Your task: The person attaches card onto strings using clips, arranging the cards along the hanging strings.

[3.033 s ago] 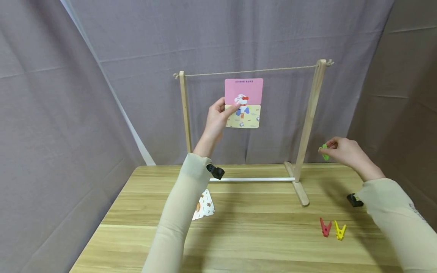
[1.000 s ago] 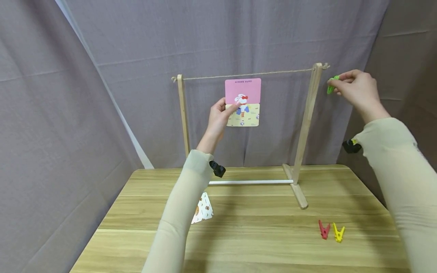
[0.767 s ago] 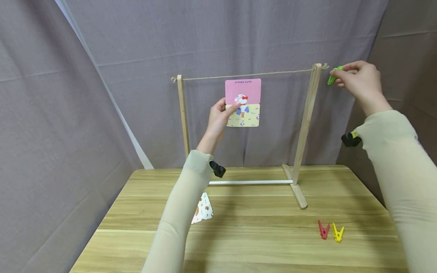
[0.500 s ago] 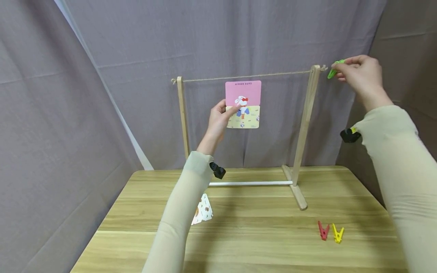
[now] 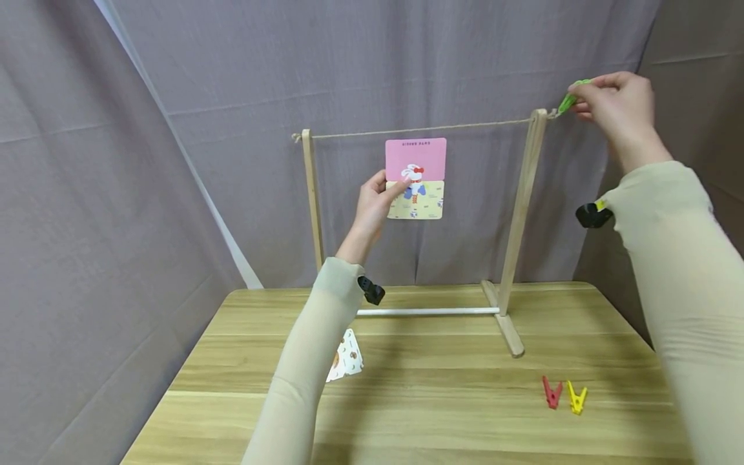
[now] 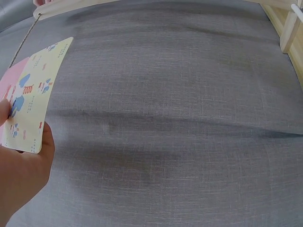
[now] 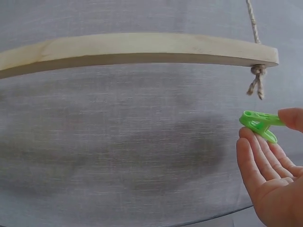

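Observation:
My left hand (image 5: 374,206) pinches a pink-and-yellow card (image 5: 415,158) with a rabbit on it, thumb in front and fingers behind. The card stands upright just below the string (image 5: 465,125), its printed lettering upside down. In the right wrist view my right hand (image 7: 279,184) holds a green clothespin (image 7: 259,122) between thumb and fingertips. That hand is beyond the right post (image 5: 523,200), close to the string's knotted end (image 7: 257,78). The clothespin and the knot are apart in the right wrist view.
A red clothespin (image 5: 552,392) and a yellow clothespin (image 5: 577,397) lie on the wooden table (image 5: 442,413) at the right. White patterned cards (image 5: 347,355) lie partly behind the left forearm. A white bar (image 5: 427,312) joins the frame's posts low down.
My right hand has risen from low at the right to the height of the string's end, carrying the green clothespin. My left hand and the card have hardly moved.

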`<state>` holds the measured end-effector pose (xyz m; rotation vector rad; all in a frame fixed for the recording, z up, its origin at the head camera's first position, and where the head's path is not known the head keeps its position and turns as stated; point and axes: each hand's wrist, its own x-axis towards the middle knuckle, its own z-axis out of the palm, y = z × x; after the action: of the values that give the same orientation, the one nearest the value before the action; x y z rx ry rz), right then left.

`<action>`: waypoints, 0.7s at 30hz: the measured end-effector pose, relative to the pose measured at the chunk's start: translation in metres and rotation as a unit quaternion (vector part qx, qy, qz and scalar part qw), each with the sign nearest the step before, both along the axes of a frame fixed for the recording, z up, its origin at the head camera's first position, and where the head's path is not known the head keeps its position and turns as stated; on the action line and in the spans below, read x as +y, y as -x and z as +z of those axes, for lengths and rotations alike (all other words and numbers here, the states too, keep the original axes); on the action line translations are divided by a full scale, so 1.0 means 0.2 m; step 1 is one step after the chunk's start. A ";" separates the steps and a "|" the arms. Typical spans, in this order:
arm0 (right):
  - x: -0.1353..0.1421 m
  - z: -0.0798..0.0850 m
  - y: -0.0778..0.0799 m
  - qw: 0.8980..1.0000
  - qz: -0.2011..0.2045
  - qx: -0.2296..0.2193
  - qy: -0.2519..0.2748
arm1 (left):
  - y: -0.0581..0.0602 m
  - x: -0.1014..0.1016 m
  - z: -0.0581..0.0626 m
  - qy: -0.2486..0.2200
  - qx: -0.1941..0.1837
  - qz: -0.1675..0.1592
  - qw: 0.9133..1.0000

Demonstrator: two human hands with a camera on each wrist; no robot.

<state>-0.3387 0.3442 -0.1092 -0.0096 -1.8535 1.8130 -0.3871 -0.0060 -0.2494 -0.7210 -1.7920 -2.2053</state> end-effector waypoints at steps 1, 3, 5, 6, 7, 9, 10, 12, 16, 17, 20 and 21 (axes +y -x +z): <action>0.00 0.01 0.00 1.000 0.001 0.002 0.003 | 0.00 0.00 0.00 -0.002 0.000 0.000 1.000; -0.01 0.03 0.00 1.000 0.005 0.010 0.011 | 0.00 0.00 0.01 -0.003 0.000 -0.002 1.000; -0.02 0.05 0.01 0.999 0.014 0.017 0.026 | 0.00 0.00 0.01 -0.004 0.000 -0.002 1.000; -0.02 0.06 0.01 0.999 0.020 0.020 0.033 | 0.00 0.00 0.01 -0.003 0.000 -0.001 1.000; -0.03 0.06 0.02 0.999 0.024 0.023 0.037 | 0.00 0.00 0.02 -0.002 0.001 -0.001 1.000; -0.04 0.08 0.01 0.998 0.030 0.028 0.048 | 0.00 0.00 0.01 0.002 0.001 -0.002 1.000; -0.05 0.08 0.01 0.998 0.030 0.029 0.042 | 0.00 0.01 0.01 0.003 0.000 -0.003 1.000; -0.08 0.09 0.01 0.998 0.031 0.032 0.035 | 0.00 0.01 0.01 0.003 -0.002 -0.005 1.000; -0.15 0.11 0.00 0.999 0.031 0.036 -0.003 | 0.00 0.01 0.01 -0.003 -0.008 -0.005 1.000; -0.17 0.12 0.00 0.998 0.037 0.040 -0.001 | 0.01 0.01 0.02 -0.004 -0.010 -0.004 1.000; -0.22 0.13 -0.01 0.998 0.051 0.045 -0.015 | 0.01 0.01 0.02 -0.005 -0.012 -0.001 1.000; -0.24 0.13 -0.01 0.997 0.055 0.045 -0.018 | 0.01 0.01 0.02 -0.005 -0.011 -0.001 1.000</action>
<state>-0.3373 0.2956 -0.0823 0.1879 -1.8557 1.8203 -0.3882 -0.0044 -0.2451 -0.6982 -1.7898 -2.2307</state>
